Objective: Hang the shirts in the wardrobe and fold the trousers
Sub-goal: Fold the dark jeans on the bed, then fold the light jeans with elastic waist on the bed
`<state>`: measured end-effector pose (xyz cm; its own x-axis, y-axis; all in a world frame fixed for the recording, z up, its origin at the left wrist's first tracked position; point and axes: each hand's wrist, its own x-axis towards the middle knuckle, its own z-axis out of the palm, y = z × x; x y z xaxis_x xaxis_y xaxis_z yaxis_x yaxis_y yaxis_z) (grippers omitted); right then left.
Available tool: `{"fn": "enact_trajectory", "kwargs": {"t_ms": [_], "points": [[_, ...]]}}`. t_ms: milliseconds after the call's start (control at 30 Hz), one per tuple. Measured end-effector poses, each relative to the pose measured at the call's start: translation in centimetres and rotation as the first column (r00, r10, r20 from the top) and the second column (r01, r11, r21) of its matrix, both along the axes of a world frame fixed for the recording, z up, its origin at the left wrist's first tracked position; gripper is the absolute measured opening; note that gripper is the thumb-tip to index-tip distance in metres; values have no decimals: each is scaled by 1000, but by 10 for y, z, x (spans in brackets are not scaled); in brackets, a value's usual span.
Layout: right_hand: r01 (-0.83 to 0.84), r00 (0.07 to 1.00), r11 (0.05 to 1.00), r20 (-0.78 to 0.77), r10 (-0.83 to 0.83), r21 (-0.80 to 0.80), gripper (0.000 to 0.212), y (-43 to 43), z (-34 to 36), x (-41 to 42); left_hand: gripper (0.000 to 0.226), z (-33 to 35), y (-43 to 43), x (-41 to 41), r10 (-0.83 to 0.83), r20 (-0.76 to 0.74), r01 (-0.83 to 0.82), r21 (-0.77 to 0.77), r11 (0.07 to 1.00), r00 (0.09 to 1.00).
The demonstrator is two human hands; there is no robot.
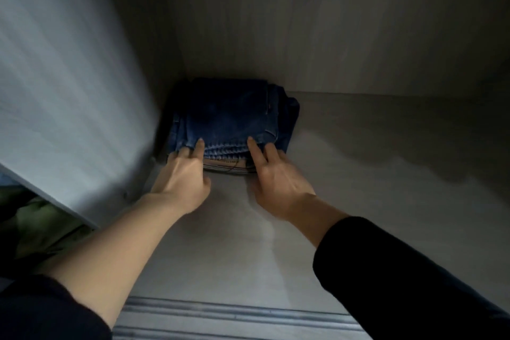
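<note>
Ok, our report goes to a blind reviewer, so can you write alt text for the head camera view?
A person's left hand and right hand touch the front edge of folded blue jeans lying in the back left corner of a pale wardrobe shelf. Lighter fabric shows beneath the jeans.

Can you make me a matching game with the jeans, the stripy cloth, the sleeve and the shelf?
Things:
1. jeans
2. striped cloth
3. right sleeve
4. shelf

Match with:
a. black
b. pale grey
c. dark blue, folded, top of the pile
d. lying under the jeans

Pairs: 1-c, 2-d, 3-a, 4-b
</note>
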<state>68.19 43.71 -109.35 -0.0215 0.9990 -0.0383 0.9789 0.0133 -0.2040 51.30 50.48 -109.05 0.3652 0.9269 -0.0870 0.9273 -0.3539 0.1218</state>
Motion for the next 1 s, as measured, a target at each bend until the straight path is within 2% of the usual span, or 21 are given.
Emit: {"fn": "enact_trajectory", "kwargs": {"t_ms": [133,233,400,533,733,1000], "points": [[20,996,997,-87,-27,-78,84,19,-6,5,86,0,18,-3,18,52,-10,-138,990,998],[-7,994,989,-105,-8,-146,82,15,-10,6,85,-2,10,-10,29,51,-18,-219,976,998],[74,963,994,-252,-91,-77,74,-32,-3,5,76,-3,-34,-20,-13,12,16,-240,971,1000],[159,952,976,-238,-191,-146,68,-86,32,10,69,26,-74,0,12,121,16,-228,973,993],[320,900,920,-232,-370,-225,69,-175,160,31,64,150,-154,52,-78,147,121,-311,943,986],[497,807,819,-194,-558,-287,70,-292,414,59,49,396,-265,101,-156,303,265,-364,893,940]]}}
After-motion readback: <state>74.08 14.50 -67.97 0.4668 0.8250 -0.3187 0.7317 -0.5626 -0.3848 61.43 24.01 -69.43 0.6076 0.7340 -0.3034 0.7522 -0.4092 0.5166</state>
